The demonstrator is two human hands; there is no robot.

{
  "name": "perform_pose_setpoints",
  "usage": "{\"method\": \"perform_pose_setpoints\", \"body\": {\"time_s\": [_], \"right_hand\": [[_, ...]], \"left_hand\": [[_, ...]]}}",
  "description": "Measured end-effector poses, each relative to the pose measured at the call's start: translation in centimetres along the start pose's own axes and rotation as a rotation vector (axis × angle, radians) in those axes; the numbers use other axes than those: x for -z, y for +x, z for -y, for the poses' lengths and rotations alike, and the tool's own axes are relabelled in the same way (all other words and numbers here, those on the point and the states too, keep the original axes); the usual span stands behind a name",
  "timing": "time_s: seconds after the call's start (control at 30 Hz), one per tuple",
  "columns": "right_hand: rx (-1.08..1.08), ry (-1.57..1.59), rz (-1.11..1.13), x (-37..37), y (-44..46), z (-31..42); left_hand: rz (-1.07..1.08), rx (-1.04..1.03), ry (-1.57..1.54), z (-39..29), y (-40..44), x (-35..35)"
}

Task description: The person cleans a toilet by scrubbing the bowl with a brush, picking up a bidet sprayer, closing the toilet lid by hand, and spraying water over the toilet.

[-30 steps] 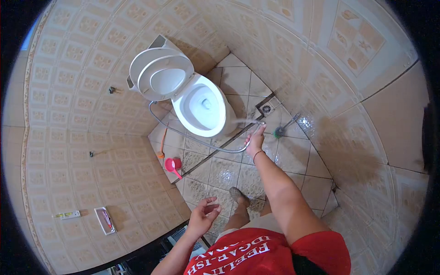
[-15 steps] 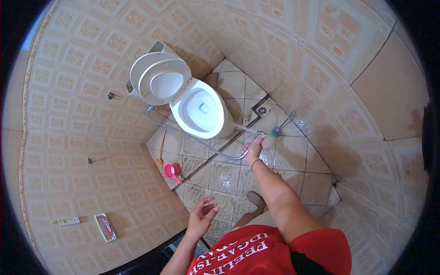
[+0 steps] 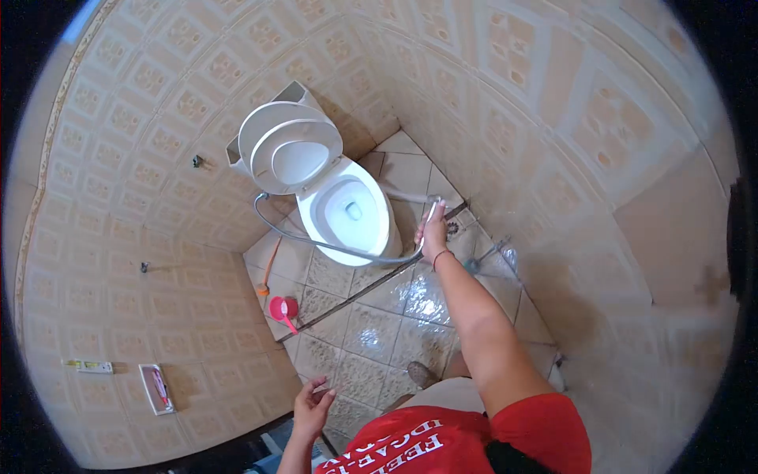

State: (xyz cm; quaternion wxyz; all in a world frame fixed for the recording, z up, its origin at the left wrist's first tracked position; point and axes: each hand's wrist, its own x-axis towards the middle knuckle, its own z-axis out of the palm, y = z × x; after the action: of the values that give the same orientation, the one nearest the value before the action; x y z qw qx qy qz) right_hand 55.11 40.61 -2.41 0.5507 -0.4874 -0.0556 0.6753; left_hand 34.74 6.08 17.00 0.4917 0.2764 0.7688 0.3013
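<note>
My right hand [image 3: 430, 235] is wrapped round a bidet sprayer [image 3: 433, 209] to the right of the white toilet [image 3: 384, 215]. A stream of water [image 3: 407, 195] shoots left from its head toward the toilet's side. The sprayer's grey hose [image 3: 316, 242] runs across the front of the bowl to a wall fitting [image 3: 262, 196]. The toilet's lid and seat [image 3: 276, 118] are raised. My left hand [image 3: 313, 408] hangs over the floor at the lower left, holding nothing, its fingers loosely curled and apart.
A pink dipper [image 3: 283, 307] and an orange-ended stick [image 3: 264, 289] lie on the tiled floor at left. A toilet brush [image 3: 488, 254] lies by the right wall near a floor drain [image 3: 452, 228]. The floor [image 3: 369, 338] is wet. A soap dish [image 3: 157, 389] hangs on the left wall.
My right hand has moved the sprayer farther away, toward the back wall, and its water now hits beside the toilet's rear. The camera view has shifted slightly.
</note>
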Motion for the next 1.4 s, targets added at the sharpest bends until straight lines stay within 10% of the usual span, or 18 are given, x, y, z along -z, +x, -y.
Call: {"method": "perform_pose_setpoints", "body": {"time_s": [0.43, 1.4], "right_hand": [[-0.109, -0.133, 0.23, -6.9, 16.2, 8.7], [-0.277, -0.507, 0.242, -6.7, 26.3, 7.9]], "left_hand": [[-0.139, 0.168, -0.221, -7.4, 6.2, -13.1], [-0.168, 0.263, -0.197, -10.4, 10.5, -15.0]]}}
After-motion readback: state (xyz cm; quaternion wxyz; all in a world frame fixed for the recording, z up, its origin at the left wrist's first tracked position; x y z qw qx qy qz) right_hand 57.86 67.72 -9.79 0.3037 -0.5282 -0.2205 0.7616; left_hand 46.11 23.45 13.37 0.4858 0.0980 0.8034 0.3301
